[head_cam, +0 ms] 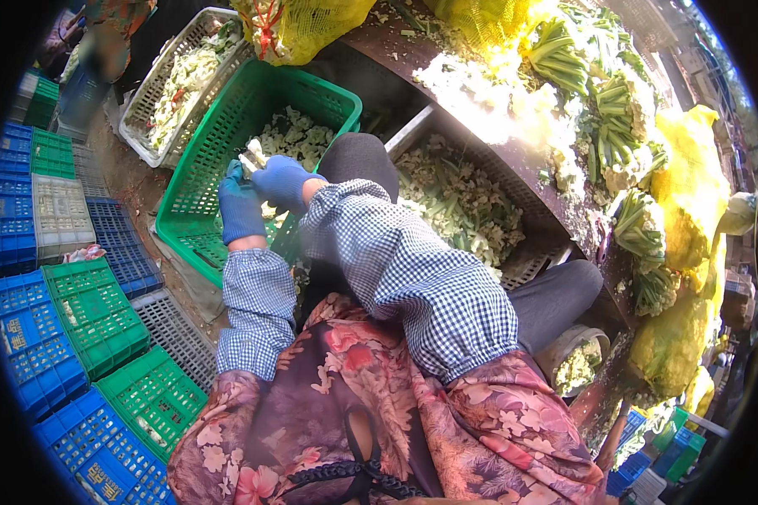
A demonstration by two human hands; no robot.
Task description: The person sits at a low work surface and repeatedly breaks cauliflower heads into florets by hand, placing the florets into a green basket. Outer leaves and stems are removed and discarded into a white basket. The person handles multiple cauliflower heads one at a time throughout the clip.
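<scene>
Over a green plastic crate [192, 173], both my hands in blue knit gloves meet at a pale cauliflower piece [257, 150]. My left hand [239, 205] grips it from the left side. My right hand [281, 182] is curled against it from the right. A narrow greyish edge shows between the hands, too small to identify. The right palm is hidden, so what it holds is unclear. Cut cauliflower florets [300, 136] lie in the crate below, mostly towards its far right end.
On my right, a crate of cauliflower trimmings [461, 196] stands beneath a brown tabletop [537, 158]. Cauliflower heads [619, 126] and yellow mesh sacks [688, 189] lie on it. A white crate [189, 85] holds leafy scraps. Blue crates [35, 334] and green crates [95, 309] line the left.
</scene>
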